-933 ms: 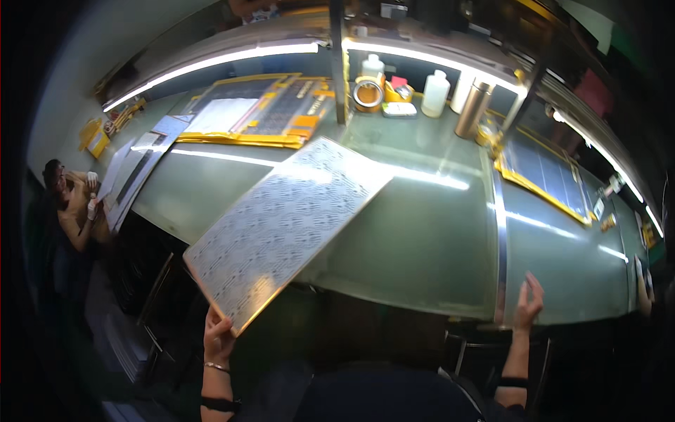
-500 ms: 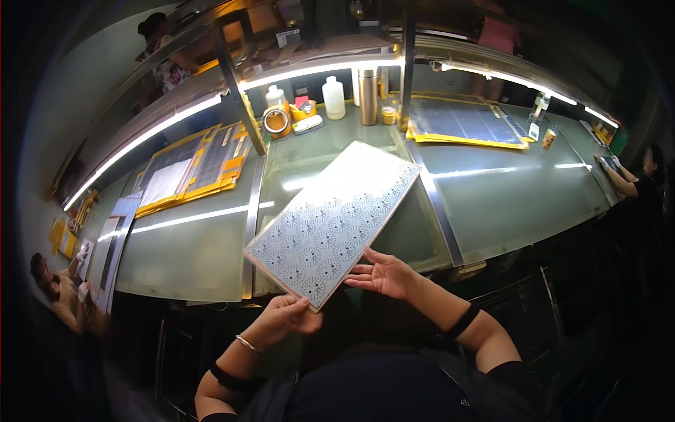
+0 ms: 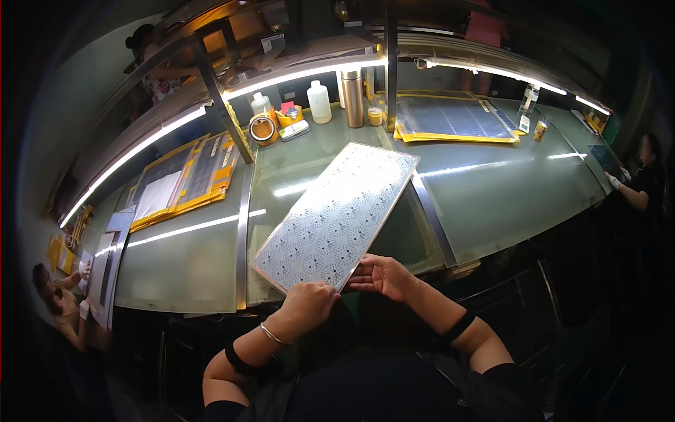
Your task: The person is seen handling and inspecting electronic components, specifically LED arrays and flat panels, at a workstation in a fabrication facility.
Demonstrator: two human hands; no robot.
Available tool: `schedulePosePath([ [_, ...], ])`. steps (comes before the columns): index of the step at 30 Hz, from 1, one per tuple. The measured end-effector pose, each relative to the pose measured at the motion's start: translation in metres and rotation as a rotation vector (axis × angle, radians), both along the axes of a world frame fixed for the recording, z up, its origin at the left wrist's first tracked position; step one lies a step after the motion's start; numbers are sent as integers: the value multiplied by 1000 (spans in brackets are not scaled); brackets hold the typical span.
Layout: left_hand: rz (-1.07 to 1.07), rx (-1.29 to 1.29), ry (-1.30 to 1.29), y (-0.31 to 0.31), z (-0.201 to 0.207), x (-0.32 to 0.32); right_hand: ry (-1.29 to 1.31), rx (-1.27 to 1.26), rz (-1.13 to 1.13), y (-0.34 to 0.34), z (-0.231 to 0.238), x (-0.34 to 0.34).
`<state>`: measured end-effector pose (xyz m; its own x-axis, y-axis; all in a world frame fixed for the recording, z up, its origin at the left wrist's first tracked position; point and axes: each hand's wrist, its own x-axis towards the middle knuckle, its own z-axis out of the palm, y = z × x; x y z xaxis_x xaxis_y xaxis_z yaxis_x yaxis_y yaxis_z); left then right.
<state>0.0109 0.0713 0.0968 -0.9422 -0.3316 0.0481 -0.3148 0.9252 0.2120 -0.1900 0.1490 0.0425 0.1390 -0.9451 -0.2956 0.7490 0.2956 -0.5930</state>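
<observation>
A thin rectangular panel, white with rows of dark dotted ring patterns and a pale border, is held tilted above the glass-topped bench. Its upper part shines with reflected light. My left hand is closed over the near edge of the panel, close to its lowest corner, with the back of the hand facing up. On the right edge near that same corner, my right hand grips the panel, its fingertips partly hidden behind it. A bracelet circles my left wrist.
The glass bench top has metal strips between its sections. Yellow-edged sheets lie in a left stack and a right stack. Behind the panel stand a white bottle, a metal flask and a tape roll. Co-workers are at both ends.
My left hand has rolled over, from thumb on the panel's corner to knuckles up along its near edge. My right hand has closed in on the right edge. The panel has turned slightly.
</observation>
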Motion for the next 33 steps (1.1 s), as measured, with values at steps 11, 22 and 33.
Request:
schedulePosePath([
  [11,256,1093,81,-46,30,-19,236,86,-356,-23,2,-24],
  [22,473,929,412,-130,62,11,369,-28,-390,-11,1,-42],
  [33,753,813,573,-171,50,93,470,-22,-544,32,22,-95],
])
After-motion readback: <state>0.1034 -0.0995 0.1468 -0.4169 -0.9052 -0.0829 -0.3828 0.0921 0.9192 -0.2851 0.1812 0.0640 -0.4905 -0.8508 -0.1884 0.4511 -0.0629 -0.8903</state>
